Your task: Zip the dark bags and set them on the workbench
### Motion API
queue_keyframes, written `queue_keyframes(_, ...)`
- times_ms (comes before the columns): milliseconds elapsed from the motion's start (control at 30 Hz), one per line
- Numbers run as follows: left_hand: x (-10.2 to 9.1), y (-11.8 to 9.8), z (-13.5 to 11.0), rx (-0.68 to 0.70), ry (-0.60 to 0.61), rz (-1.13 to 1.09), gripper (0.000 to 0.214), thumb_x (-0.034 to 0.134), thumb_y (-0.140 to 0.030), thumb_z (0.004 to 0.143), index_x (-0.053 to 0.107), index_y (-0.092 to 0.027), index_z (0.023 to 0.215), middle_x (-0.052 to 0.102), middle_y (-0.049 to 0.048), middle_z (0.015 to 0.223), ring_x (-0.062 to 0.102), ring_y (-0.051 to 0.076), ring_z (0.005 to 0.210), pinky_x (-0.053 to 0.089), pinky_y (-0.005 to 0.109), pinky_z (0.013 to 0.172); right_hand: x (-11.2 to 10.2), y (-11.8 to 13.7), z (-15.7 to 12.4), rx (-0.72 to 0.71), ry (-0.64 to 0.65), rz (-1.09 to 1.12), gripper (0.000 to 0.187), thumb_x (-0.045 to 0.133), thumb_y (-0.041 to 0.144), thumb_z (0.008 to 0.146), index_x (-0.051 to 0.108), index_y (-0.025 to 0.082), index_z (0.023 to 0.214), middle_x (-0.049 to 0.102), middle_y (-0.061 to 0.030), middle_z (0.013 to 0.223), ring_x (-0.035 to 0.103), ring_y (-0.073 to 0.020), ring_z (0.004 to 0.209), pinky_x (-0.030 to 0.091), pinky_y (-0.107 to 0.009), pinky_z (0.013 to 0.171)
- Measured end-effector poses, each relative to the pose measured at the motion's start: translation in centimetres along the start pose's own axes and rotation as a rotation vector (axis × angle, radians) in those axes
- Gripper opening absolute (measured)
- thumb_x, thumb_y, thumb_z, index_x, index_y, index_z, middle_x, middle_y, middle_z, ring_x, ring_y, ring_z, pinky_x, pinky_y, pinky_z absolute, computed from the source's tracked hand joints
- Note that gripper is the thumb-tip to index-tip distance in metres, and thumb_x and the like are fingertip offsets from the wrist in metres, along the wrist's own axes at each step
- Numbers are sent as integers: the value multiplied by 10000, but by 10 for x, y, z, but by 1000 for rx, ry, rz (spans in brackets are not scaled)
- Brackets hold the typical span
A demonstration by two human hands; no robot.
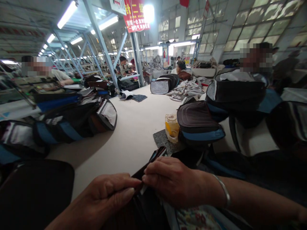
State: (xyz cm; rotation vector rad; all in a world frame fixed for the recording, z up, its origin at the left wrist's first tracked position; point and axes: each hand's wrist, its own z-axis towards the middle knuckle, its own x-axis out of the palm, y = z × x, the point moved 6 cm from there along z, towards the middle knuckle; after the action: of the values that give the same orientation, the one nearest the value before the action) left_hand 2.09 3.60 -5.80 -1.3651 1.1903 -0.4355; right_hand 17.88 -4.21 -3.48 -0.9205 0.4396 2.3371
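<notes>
Left hand (107,191) closest to lens, left of the dark trim piece (158,153): thumb and forefinger pinch its near edge. Trim piece itself sits between both hands, held up at the near side of the pale table (129,118). Probably light; body looks soft and floppy, folded edge stiffer, shiny top end maybe slick. Doesn't look fragile. Best hold: fingertips close together either side of the fold. Right hand (174,180), right of the trim: fingers bunched together, pinching the same edge; thumb mostly hidden.

Writing, left to right: white sign (118,6) far beyond trim, upper left, red marks, cut off, unreadable. Red banner (137,17) just right of it, yellow and white Chinese characters; 二 legible, rest glare/blur. Black-and-blue bag (201,123) beyond trim, to its right: no brand readable.
</notes>
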Motion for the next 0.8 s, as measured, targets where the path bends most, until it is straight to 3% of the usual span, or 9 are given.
queue_keyframes(67,0,-1,1,-5,-1,18,332,596,-516,968,803,-257,977,637,7,795,590,177,759,475,185,673,1,0,1,-21,39,-9,236,444,153,1044,621,109,894,632,-76,850,551,-153,719,476,-276,659)
queue_keyframes(233,2,2,1,-68,26,56,362,575,-538,982,787,-244,967,696,19,853,632,199,813,493,200,702,12,-4,4,-95,298,24,152,478,96,969,627,70,960,577,-100,871,514,-182,749,474,-281,665)
queue_keyframes(300,3,2,1,-84,19,25,371,586,-545,976,788,-233,965,708,27,865,634,208,820,500,213,707,16,-5,5,-132,333,33,173,461,96,972,629,55,964,555,-102,861,493,-184,745,465,-275,658)
queue_keyframes(433,5,4,-1,-117,7,-54,405,618,-575,951,791,-212,996,727,46,890,649,238,865,516,244,739,19,-5,10,-182,280,-12,257,403,101,981,621,77,845,499,-82,791,450,-183,710,428,-286,618)
queue_keyframes(567,7,3,-4,-112,38,-81,420,604,-587,965,777,-217,1064,744,48,972,657,248,916,516,248,779,1,-2,12,-211,140,-69,294,394,104,960,585,122,738,471,-63,722,378,-177,629,362,-313,550)
queue_keyframes(667,8,1,-7,-115,47,-87,399,582,-585,982,776,-246,1065,741,23,965,643,219,894,495,222,762,-14,-10,8,-87,94,35,227,408,76,971,607,94,864,554,-97,808,467,-185,720,443,-295,624)
queue_keyframes(800,7,0,-6,-106,44,-63,355,575,-561,993,768,-265,1026,712,-9,913,607,181,863,459,192,760,-16,-30,4,187,18,440,160,462,166,1039,605,111,993,613,-102,925,582,-175,913,524,-283,816)
